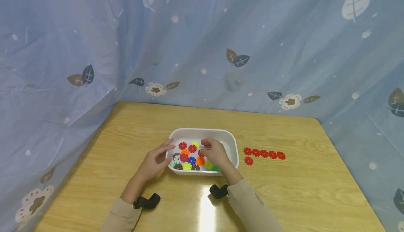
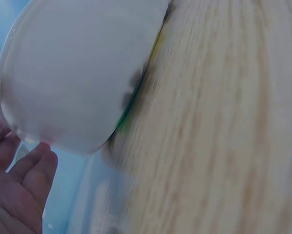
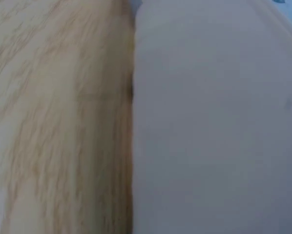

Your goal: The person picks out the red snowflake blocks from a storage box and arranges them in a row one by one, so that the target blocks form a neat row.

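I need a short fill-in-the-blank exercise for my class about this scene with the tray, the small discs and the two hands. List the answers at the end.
1. The tray that holds the mixed discs is ____ in colour.
2. The straight row on the table is made of ____ discs.
3. Every disc lying outside the tray is ____ in colour.
4. The hand nearer that row is the person's ____ one.

Missing words: white; five; red; right.

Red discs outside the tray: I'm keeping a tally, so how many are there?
6: five red discs in a row right of the tray, and one disc just below the row's left end. None looks hidden.
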Demonstrator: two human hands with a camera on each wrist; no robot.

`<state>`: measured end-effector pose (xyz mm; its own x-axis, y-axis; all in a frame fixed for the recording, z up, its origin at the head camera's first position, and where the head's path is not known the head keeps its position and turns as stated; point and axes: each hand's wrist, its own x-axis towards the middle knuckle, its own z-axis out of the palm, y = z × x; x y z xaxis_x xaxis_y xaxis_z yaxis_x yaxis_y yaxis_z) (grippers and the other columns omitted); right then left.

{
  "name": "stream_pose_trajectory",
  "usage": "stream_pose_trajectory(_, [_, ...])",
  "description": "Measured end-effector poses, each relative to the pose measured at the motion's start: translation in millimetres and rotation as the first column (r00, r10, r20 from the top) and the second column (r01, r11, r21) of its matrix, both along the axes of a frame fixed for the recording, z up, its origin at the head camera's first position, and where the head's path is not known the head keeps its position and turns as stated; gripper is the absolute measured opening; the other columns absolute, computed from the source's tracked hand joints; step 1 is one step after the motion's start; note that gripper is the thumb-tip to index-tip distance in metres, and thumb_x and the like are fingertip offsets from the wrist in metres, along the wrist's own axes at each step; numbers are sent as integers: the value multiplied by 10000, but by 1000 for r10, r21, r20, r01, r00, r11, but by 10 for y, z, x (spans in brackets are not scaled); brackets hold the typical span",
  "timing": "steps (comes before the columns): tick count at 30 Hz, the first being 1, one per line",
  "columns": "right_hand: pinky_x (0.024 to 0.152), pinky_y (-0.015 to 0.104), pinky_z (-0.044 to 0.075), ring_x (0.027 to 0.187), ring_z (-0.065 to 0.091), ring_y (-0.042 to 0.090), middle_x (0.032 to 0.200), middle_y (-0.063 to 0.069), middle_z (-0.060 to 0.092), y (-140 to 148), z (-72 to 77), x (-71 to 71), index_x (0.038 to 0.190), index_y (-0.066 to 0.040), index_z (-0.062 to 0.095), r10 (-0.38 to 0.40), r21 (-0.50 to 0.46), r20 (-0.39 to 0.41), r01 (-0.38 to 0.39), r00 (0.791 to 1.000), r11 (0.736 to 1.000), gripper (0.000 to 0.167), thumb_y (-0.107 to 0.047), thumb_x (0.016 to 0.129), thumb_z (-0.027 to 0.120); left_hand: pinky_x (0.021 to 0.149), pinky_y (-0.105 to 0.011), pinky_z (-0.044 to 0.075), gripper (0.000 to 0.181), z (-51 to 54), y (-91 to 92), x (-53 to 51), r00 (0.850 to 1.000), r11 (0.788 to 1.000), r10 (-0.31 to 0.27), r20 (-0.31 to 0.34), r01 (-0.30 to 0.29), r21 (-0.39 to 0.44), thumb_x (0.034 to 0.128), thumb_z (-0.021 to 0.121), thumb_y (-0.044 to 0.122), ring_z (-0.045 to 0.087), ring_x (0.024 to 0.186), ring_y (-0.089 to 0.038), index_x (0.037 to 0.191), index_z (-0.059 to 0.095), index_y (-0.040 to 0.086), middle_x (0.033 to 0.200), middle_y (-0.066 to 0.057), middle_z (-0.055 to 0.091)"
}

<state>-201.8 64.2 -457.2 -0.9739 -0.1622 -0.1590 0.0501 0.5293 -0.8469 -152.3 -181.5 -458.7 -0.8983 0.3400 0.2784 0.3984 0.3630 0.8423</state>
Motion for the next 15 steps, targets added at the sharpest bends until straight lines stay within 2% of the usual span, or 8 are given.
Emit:
stream_pose_trajectory(2, [971, 411, 508, 1093, 602, 269, 1165, 108, 645, -10, 0, -8, 1165, -33, 622, -8, 31, 3, 8, 1000, 999, 327, -71, 844, 671, 1022, -133, 325, 372, -55, -11, -27, 1000, 1000, 1, -5, -1, -3, 861, 612, -48, 329, 1363, -406, 1232, 575, -46, 1466, -227, 386])
stream_pose_trajectory(8, [975, 389, 508, 1055, 595, 247, 1154, 92, 649, -33, -34, 0, 1167, -52, 629, -2, 137, 14, 0, 1000, 991, 340, -52, 832, 686, 1025, -119, 323, 367, -338, -65, -123, 999, 1000, 9, -38, -8, 14, 874, 625, -3, 328, 1375, -369, 1238, 585, -16, 1490, -143, 390])
stream_pose_trajectory(15, [996, 396, 494, 1058, 587, 237, 1149, 78, 651, -74, -58, -18, 1179, -57, 630, 40, 224, 30, -45, 999, 974, 375, -4, 812, 688, 1036, -110, 316, 356, -370, -80, -126, 999, 1000, -10, -51, 11, 16, 897, 616, 52, 319, 1393, -316, 1245, 578, -15, 1496, -134, 381])
